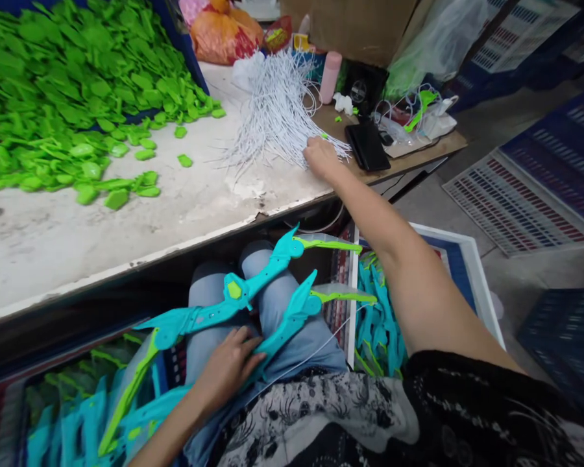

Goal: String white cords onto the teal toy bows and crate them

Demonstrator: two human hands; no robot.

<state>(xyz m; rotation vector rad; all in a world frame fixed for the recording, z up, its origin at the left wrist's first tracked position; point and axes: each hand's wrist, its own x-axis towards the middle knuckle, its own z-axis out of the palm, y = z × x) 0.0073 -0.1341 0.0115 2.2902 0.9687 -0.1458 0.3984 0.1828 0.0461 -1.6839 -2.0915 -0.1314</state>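
Two turquoise and lime toy bows lie across my lap. The nearer toy bow (292, 319) is under my left hand (231, 360), whose fingers close around its middle. A thin white string runs from this bow's lime tip down across my jeans. The farther toy bow (267, 275) has a lime six-sided piece at its centre and rests over my knees. On the table, my right hand (320, 157) reaches into the near end of a bundle of white cords (277, 104). Its fingers are pinched together on the cord ends; how many they hold is hidden.
Lime plastic pieces (78, 78) heap at the table's left. A black phone (367, 146) and pink bottle (329, 78) stand beyond my right hand. Crates with more toy bows flank my legs: a left stack (87, 408) and a white-rimmed right crate (477, 272).
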